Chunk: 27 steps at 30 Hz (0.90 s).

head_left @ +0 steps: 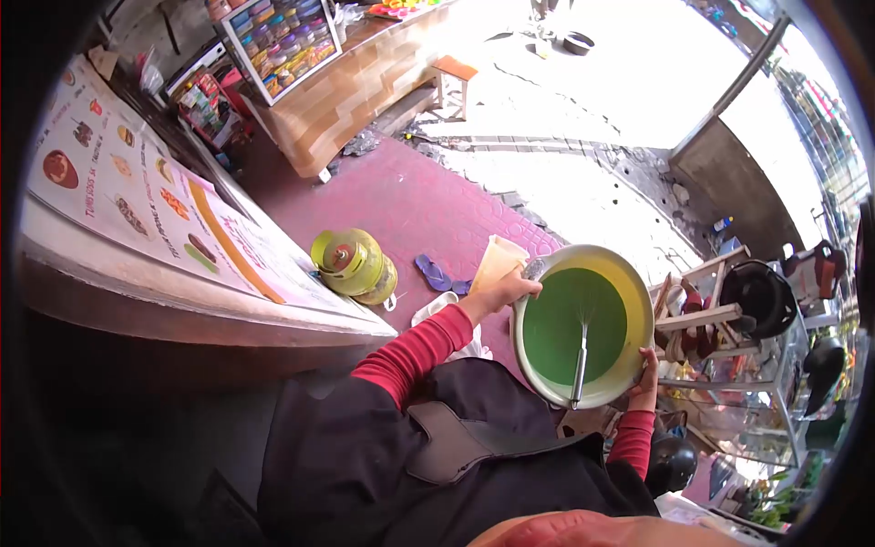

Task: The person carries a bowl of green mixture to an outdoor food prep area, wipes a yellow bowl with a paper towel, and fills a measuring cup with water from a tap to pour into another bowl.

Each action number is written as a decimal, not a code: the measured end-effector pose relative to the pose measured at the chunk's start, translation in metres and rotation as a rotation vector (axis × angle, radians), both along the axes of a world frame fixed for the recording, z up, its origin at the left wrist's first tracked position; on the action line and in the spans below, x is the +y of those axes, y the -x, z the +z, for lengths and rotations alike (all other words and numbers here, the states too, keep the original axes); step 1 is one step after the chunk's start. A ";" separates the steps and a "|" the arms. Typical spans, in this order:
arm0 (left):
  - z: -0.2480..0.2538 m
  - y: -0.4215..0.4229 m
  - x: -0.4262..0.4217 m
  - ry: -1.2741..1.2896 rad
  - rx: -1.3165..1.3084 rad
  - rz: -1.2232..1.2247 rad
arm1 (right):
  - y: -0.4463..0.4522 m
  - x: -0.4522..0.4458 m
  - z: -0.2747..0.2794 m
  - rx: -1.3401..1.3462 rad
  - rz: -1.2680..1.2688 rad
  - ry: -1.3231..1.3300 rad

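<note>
A large pale basin (641,310) of green liquid is held up in front of my body. My left hand (512,290) grips its left rim, fingers closed round the edge. On the lower right side, my right hand (646,378) holds the rim from outside. A wire whisk (580,365) stands in the liquid, its metal handle leaning on the near rim. Behind my left hand is a cream-coloured container (498,259), partly hidden by the hand and basin.
A green gas cylinder (355,266) stands on the pink floor (410,196) beside the bannered counter (182,301). Purple sandals (434,273) lie near it. To the right are a wooden rack (697,321) and a glass case (743,410). A wooden stool (455,68) stands farther off.
</note>
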<state>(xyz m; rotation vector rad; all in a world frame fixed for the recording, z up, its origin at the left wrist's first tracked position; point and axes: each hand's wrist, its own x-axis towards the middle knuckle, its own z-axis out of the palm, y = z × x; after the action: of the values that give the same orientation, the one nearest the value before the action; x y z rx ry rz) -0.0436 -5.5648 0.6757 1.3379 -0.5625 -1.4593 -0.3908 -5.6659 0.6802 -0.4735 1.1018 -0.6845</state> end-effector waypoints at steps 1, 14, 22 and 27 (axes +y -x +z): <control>-0.002 0.001 -0.008 -0.051 -0.021 0.024 | -0.002 -0.016 0.001 0.037 0.016 0.049; -0.017 -0.035 -0.066 -0.102 -0.073 0.266 | -0.071 -0.161 -0.005 0.103 0.331 0.031; -0.026 -0.082 -0.076 -0.126 -0.032 0.395 | -0.149 -0.229 -0.023 0.166 0.482 0.010; -0.024 -0.129 -0.086 -0.079 -0.033 0.484 | -0.226 -0.262 -0.023 0.117 0.555 0.045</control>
<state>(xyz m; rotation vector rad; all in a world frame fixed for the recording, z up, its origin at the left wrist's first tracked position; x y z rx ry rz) 0.0855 -5.6505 0.6515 1.4405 -0.1803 -1.0712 -0.1653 -5.9284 0.6575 -0.8262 1.0007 -0.1949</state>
